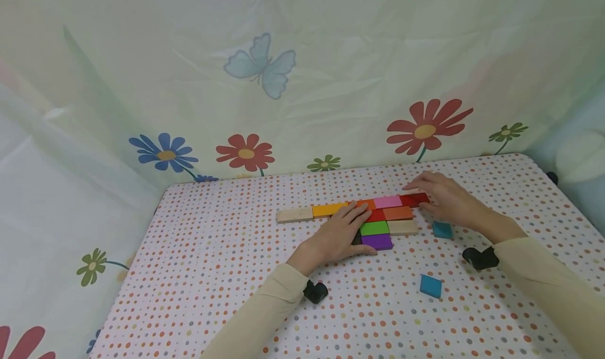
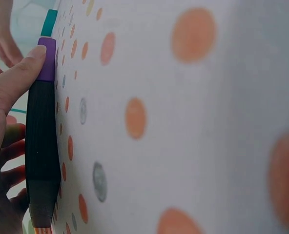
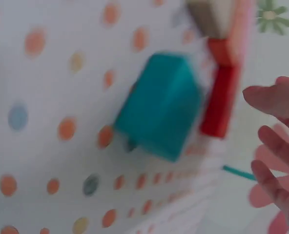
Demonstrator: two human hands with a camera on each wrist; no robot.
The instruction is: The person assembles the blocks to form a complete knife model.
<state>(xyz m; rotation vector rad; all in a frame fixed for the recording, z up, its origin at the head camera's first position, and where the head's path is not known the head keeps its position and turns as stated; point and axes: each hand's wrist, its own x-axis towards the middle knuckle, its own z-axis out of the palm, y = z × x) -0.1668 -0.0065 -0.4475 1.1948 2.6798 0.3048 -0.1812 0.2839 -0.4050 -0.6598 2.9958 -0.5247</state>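
Note:
Flat colored blocks lie side by side in rows on the table. My left hand (image 1: 333, 237) rests over them with fingers spread, its thumb on the purple block (image 1: 377, 242). Partly under that hand are a black block (image 2: 42, 131), a green block (image 1: 374, 228) and a red block (image 1: 376, 215). The back row runs from a plain wood block (image 1: 295, 215) through yellow (image 1: 326, 210), orange and pink (image 1: 387, 202) blocks to a dark red block (image 1: 416, 200). At that dark red end hovers my right hand (image 1: 446, 199), fingers loosely extended, holding nothing.
A teal block (image 1: 442, 230) lies just below my right hand, and another teal block (image 1: 431, 286) sits nearer the front. Flowered cloth (image 1: 302, 86) hangs behind the dotted tabletop (image 1: 212, 275). Black wrist devices (image 1: 315, 292) show at both sleeves.

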